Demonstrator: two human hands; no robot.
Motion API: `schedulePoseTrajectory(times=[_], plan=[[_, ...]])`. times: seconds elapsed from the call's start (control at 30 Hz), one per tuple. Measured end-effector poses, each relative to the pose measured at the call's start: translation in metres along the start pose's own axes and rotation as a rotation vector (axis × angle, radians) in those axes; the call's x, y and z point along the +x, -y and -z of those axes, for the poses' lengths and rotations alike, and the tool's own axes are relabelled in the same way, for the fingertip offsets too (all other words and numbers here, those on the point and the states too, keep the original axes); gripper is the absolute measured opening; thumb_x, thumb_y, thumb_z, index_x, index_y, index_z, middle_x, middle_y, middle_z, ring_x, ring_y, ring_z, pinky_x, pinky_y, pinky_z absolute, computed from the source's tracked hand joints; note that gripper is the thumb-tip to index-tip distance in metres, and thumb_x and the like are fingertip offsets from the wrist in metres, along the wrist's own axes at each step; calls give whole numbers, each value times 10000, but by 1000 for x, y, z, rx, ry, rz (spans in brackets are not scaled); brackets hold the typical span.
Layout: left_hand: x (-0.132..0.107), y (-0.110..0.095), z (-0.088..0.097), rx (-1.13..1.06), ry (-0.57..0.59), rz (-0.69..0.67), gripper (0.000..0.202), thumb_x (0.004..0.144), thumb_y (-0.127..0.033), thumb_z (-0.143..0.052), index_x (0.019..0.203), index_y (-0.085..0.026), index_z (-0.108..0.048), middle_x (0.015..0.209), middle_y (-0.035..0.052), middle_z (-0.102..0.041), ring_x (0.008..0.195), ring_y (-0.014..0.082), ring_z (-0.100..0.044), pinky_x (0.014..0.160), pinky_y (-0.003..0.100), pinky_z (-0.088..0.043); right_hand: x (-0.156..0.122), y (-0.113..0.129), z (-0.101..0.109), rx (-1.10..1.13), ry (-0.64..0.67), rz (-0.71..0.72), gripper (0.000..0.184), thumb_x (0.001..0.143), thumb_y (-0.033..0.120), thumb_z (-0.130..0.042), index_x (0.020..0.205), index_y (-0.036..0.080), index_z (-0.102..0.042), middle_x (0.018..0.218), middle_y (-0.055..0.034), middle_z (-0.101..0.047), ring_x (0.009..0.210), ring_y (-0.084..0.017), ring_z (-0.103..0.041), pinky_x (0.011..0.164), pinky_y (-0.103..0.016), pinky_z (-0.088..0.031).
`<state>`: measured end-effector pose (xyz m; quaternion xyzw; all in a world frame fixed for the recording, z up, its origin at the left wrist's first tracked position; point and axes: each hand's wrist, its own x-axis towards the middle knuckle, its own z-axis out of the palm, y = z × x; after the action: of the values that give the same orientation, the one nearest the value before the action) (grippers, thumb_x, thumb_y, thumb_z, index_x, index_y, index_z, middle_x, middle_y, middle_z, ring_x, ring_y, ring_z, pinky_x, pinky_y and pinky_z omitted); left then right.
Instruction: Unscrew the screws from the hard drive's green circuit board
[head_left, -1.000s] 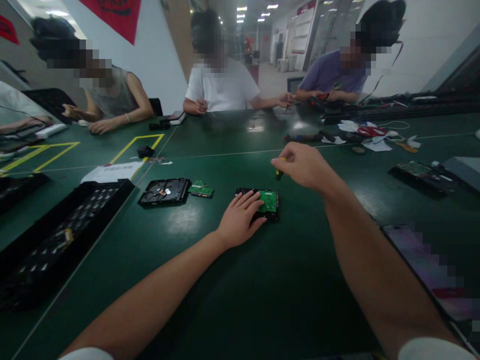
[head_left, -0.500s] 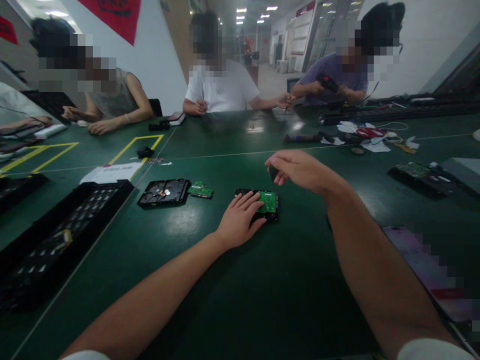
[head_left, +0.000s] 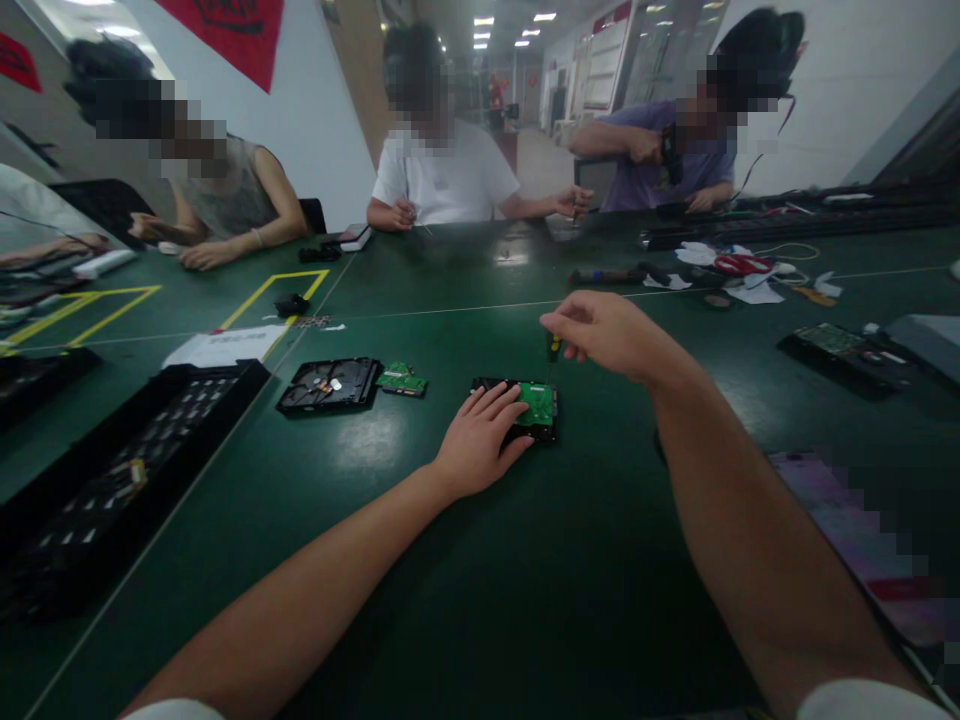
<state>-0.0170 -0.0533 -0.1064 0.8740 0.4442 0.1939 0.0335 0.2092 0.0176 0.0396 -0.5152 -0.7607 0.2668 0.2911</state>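
The right fingers [head_left: 559, 322] are pinched shut round the top of a small screwdriver with a yellow-and-black handle [head_left: 553, 348], which hangs upright with its thin shaft pointing down at the far right corner of a black hard drive topped with a green circuit board [head_left: 540, 404]. Whether the tip touches the board I cannot tell. The right hand [head_left: 611, 335] hovers above the drive at about 1 o'clock from it.

The left fingers [head_left: 499, 402] lie spread and flat across the near left part of that drive, gripping nothing, just pressing down. The left hand [head_left: 480, 445] sits at 7 o'clock of the drive, its heel on the dark green table [head_left: 525, 590].

At 9 o'clock from the drive, a little apart, lies a loose green circuit board [head_left: 402, 379], and just beyond it a second black hard drive lying open [head_left: 330, 384]. Further out at 8 o'clock sits a long black slotted tray [head_left: 112, 470], with a white sheet of paper [head_left: 225, 345] just beyond its far end. Three other people sit along the far side of the table at 12 o'clock.
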Motion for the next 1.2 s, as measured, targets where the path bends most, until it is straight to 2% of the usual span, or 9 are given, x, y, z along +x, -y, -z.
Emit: schedulePoseTrajectory(times=[0.17,0.33,0.5,0.7,0.83,1.0,1.2], plan=[[0,0,1,-14,1,-4,498,1063,-521,-533,1469,-234,-562,1656,84,-484,1602,285,-345,1316,548,-278,2,-7,0,41,-101,6,173,944,350,-756,966,197,-679,856,-55,-766,601,-165,-683,587,-298,-522],[0,0,1,-14,3,-5,505,1065,-528,-524,1474,-233,-559,1658,86,-481,1603,285,-344,1318,552,-272,0,-3,2,73,-40,32,100,962,291,-724,965,196,-693,877,-61,-765,615,-163,-699,568,-288,-527],[0,1,0,-17,-3,-6,499,1060,-523,-535,1476,-249,-559,1657,79,-484,1596,284,-358,1317,551,-275,2,-2,-3,236,22,-18,97,1008,278,-660,1028,187,-684,841,-60,-750,660,-178,-723,569,-282,-562],[0,1,0,-16,7,-5,506,1063,-526,-525,1480,-241,-556,1657,86,-484,1599,284,-352,1314,551,-281,8,-9,-3,384,-1,-109,98,1016,230,-612,1075,181,-674,868,-66,-742,704,-176,-726,601,-280,-592],[-1,1,1,-8,8,-4,513,1065,-532,-517,1479,-232,-558,1662,85,-477,1600,282,-350,1317,550,-274,7,-11,-1,357,27,-86,76,989,270,-679,1015,199,-669,881,-62,-744,695,-166,-692,550,-257,-548],[0,0,1,-14,7,-4,499,1067,-527,-517,1474,-242,-566,1652,86,-490,1598,286,-354,1315,555,-275,8,-13,-3,314,13,-136,210,930,355,-774,946,212,-622,878,-72,-762,682,-195,-711,497,-271,-508],[0,0,2,-12,2,-6,506,1063,-532,-521,1474,-238,-565,1654,87,-488,1600,285,-349,1317,551,-273,9,-12,-6,469,40,-223,206,992,367,-702,966,222,-558,965,-91,-783,715,-213,-769,611,-319,-615]])
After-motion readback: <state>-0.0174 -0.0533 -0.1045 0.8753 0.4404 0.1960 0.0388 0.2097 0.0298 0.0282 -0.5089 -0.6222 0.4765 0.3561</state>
